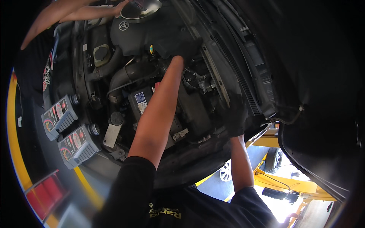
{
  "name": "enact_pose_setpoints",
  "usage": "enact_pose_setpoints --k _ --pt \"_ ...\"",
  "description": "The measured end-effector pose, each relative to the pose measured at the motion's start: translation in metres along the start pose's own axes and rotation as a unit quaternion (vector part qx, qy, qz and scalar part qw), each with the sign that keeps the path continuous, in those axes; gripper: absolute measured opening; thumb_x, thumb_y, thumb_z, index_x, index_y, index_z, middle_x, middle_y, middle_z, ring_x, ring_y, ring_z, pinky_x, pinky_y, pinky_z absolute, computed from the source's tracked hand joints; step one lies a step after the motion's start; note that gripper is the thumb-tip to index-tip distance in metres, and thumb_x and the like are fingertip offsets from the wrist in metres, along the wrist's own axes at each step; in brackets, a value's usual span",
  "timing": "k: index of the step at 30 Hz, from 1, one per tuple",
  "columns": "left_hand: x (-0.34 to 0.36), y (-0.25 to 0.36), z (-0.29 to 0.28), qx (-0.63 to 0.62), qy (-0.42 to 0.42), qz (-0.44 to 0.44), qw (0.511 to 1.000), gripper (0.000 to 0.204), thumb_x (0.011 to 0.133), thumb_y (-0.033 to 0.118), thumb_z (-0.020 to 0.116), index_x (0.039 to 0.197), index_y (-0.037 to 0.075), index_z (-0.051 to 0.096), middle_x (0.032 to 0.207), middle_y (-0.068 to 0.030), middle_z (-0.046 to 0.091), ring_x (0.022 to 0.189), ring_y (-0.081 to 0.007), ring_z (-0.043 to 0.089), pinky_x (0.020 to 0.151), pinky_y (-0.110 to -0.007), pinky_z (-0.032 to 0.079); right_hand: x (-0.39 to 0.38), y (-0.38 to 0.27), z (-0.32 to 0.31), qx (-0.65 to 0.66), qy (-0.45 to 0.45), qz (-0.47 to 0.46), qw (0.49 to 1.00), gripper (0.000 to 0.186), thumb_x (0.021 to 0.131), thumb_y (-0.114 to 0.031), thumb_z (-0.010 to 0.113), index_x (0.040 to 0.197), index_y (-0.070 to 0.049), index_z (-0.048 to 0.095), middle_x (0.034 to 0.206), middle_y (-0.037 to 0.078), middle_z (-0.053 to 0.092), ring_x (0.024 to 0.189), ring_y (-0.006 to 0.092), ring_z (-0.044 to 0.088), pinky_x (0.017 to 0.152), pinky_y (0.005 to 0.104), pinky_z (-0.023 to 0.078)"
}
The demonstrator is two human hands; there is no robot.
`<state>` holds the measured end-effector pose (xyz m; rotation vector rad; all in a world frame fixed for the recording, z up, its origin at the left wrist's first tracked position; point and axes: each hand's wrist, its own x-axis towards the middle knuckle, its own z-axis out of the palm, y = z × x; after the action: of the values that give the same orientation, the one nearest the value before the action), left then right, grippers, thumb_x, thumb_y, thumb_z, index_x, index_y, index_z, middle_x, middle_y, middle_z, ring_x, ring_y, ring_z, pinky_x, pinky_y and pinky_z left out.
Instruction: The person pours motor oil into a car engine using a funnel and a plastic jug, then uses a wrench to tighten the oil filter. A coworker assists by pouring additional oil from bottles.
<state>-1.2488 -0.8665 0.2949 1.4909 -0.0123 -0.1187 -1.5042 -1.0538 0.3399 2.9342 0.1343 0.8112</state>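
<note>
My left arm reaches far into a car's engine bay. Its black-gloved hand (pixel 187 48) is at the near edge of the dark plastic engine cover (pixel 133 36), beside some metal fittings and hoses (pixel 203 81). The fingers merge with the dark parts, so their grip is hidden. My right hand (pixel 235 116), also black-gloved, rests against the bay's side by the windscreen cowl (pixel 237 64); its fingers are too dark to make out. A yellow-and-green dipstick handle (pixel 151 49) stands left of my left hand. Below my left forearm lies the battery (pixel 138 108), partly covered.
Two grey oil bottles (pixel 61 116) stand along the front edge at left. A pale, flat rectangular object (pixel 113 135) lies near a round black cap (pixel 116 118). Another person's arm (pixel 91 13) reaches to a shiny metal bowl-shaped thing (pixel 140 9). Yellow lift parts (pixel 273 180) show at lower right.
</note>
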Motion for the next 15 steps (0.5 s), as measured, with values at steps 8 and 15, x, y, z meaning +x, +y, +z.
enact_pose_setpoints --k 8,15 --pt "-0.004 0.040 -0.008 0.106 -0.063 -0.034 0.992 0.057 0.096 0.052 0.065 0.123 0.002 0.073 0.110 -0.0102 0.074 0.085 -0.0202 0.068 0.077 -0.035 0.055 -0.001 0.000 -0.012 -0.054 0.033 0.009 0.998 0.047 0.080 -0.033 0.081 0.119 -0.011 0.067 0.105 0.011 0.064 0.102 0.0357 0.065 0.080 0.0497 0.056" --pt "-0.071 0.144 -0.044 -0.079 -0.090 -0.067 0.991 0.031 0.104 0.021 0.054 0.121 0.002 0.071 0.111 -0.0115 0.073 0.100 -0.0230 0.069 0.087 -0.039 0.054 0.012 -0.051 -0.118 0.036 -0.002 0.052 0.998 0.043 0.079 -0.025 0.080 0.115 -0.006 0.067 0.111 0.011 0.067 0.100 0.0324 0.065 0.085 0.0457 0.054"
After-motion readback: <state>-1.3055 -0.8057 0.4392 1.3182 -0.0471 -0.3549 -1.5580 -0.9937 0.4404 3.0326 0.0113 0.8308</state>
